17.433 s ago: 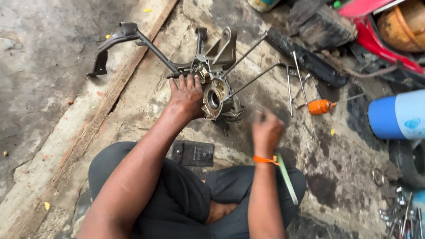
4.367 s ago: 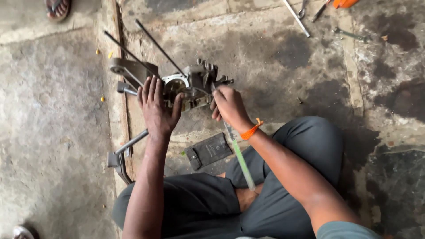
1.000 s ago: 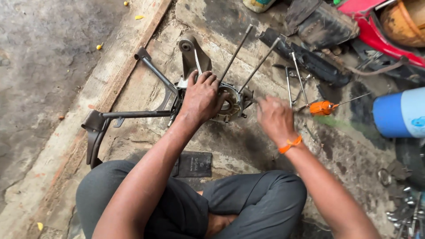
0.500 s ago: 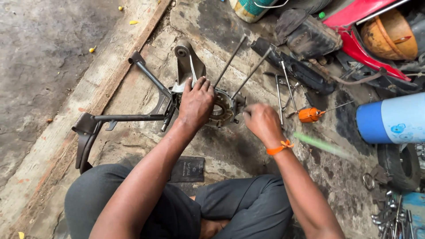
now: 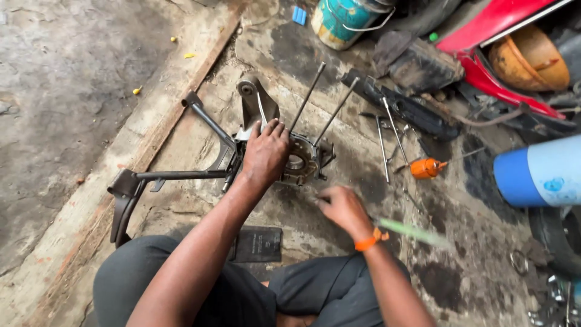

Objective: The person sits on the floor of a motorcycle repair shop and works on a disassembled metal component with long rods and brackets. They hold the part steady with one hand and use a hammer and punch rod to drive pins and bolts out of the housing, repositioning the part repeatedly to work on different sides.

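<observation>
Below, oily concrete floor [image 5: 72, 91], paint can [image 5: 345, 21] contents unseen, left hand [image 5: 265, 154] splayed on engine case [image 5: 301, 162], right hand [image 5: 344, 209] curled, grip unclear.

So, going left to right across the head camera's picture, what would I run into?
Black metal frame → left hand on the round engine part → right hand → orange-handled tool → blue drum.

The left hand [image 5: 266, 154] lies on the engine casing [image 5: 299, 162], with the right hand [image 5: 342, 208] just before it to the right. A screwdriver [image 5: 426, 168] lies further right (a bucket [image 5: 345, 21] stands behind), and a frame [image 5: 181, 172] extends left.
</observation>
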